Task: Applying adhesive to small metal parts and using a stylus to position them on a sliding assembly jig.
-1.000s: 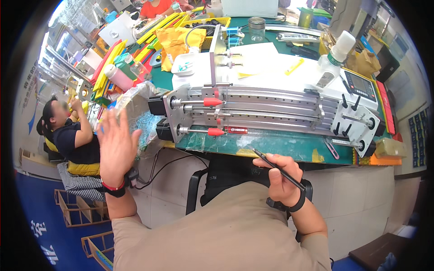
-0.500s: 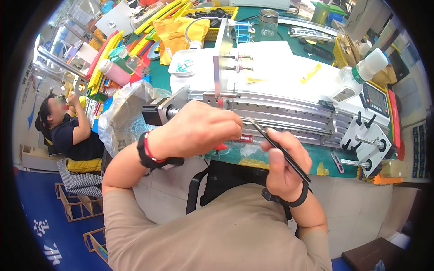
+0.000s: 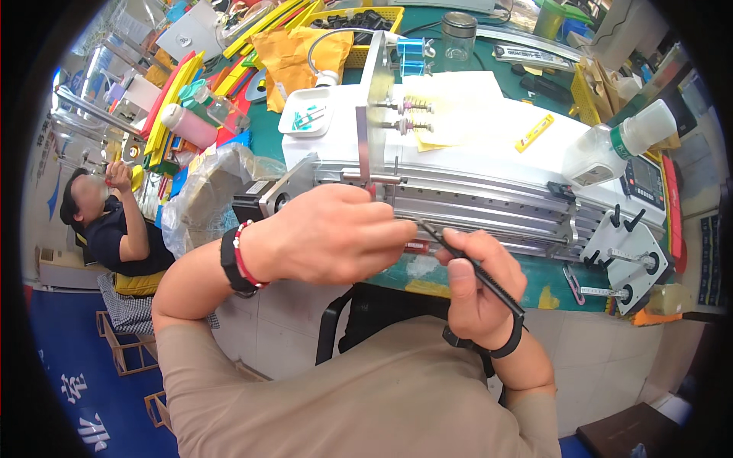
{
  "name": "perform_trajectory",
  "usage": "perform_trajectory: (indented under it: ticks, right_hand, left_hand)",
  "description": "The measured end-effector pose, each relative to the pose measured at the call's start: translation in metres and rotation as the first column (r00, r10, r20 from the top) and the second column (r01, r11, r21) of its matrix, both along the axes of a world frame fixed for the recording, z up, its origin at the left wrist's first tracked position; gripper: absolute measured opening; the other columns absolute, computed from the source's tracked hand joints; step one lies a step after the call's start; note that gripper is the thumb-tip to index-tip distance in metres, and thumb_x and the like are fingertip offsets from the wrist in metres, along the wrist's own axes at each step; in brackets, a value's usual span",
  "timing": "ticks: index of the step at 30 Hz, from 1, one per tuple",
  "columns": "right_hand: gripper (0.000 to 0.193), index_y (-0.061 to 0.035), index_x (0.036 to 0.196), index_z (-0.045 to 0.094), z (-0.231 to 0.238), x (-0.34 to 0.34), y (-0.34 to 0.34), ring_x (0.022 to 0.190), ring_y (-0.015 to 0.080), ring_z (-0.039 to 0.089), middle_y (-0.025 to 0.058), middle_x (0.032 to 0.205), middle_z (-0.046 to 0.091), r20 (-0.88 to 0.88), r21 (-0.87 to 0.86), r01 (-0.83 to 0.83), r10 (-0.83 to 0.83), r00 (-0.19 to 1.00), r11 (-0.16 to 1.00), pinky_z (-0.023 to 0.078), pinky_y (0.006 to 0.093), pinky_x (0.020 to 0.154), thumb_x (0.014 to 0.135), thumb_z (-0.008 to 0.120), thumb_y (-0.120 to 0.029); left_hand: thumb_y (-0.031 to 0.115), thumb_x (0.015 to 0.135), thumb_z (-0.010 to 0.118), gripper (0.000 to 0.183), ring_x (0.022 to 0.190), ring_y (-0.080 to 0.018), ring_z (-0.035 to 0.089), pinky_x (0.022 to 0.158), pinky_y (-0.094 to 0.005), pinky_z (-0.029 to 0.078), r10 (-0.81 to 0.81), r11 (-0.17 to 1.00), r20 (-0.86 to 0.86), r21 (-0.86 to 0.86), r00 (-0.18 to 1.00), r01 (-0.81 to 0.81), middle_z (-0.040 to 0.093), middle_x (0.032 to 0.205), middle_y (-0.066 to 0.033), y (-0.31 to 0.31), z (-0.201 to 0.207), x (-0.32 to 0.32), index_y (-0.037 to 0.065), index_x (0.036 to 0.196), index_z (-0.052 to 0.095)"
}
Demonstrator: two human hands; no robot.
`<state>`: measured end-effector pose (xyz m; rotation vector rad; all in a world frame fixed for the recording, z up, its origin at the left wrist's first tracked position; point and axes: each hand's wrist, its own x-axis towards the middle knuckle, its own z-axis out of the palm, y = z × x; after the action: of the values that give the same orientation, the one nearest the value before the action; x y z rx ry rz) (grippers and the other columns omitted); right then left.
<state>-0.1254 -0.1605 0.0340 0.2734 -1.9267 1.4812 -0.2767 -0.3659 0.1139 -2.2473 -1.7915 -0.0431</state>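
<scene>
A long aluminium rail fixture point(image 3: 489, 200) with white end plates lies along the near edge of the green bench. My left hand point(image 3: 336, 233) is closed over a small red-tipped part point(image 3: 417, 246) at the front of the rail, fingers curled round it. My right hand point(image 3: 477, 286) sits just right of it and grips thin black tweezers point(image 3: 473, 267). The tweezers' tip points up-left toward the fingertips of my left hand. What lies under my left palm is hidden.
A white tray point(image 3: 305, 114) with small teal parts, a clear jar point(image 3: 460, 34), a white squeeze bottle point(image 3: 611, 145), a yellow bin point(image 3: 359, 15), a plastic-wrapped bundle point(image 3: 206, 191) and coloured strips crowd the bench. Another person point(image 3: 114, 229) sits at the left, below bench level.
My left hand came down from the raised open position at the left onto the rail and closed near the red-tipped part. My right hand with the tweezers lifted closer to it.
</scene>
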Motion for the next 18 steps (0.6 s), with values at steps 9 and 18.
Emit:
perform_trajectory:
  ticks: [9,18]
  right_hand:
    - [0.023,0.0077,0.116,0.073,0.000,-0.007,-0.003,0.071,0.0287,0.071,0.0165,0.085,0.075,-0.047,0.076,-0.051,0.055,0.997,0.996,0.055,0.0350,0.065,0.096,0.075,-0.003]
    - [0.021,0.0079,0.114,0.073,0.005,-0.002,-0.006,0.072,0.0315,0.071,0.0188,0.089,0.074,-0.014,0.070,-0.063,0.064,0.998,0.996,0.056,0.0370,0.068,0.095,0.075,-0.001]
  left_hand:
    - [0.008,0.086,0.072,0.016,0.079,-0.0283,0.065,0.067,-0.0416,0.052,0.204,0.977,0.285,-0.121,0.937,-0.176,0.057,0.087,-0.0062,0.016,0.031,-0.013,0.008,0.101,0.067]
    - [0.014,0.086,0.069,0.012,0.085,-0.0281,0.065,0.074,-0.0423,0.052,0.154,0.981,0.200,-0.144,0.968,-0.127,0.057,0.090,-0.0066,0.022,0.027,-0.022,0.007,0.091,0.061]
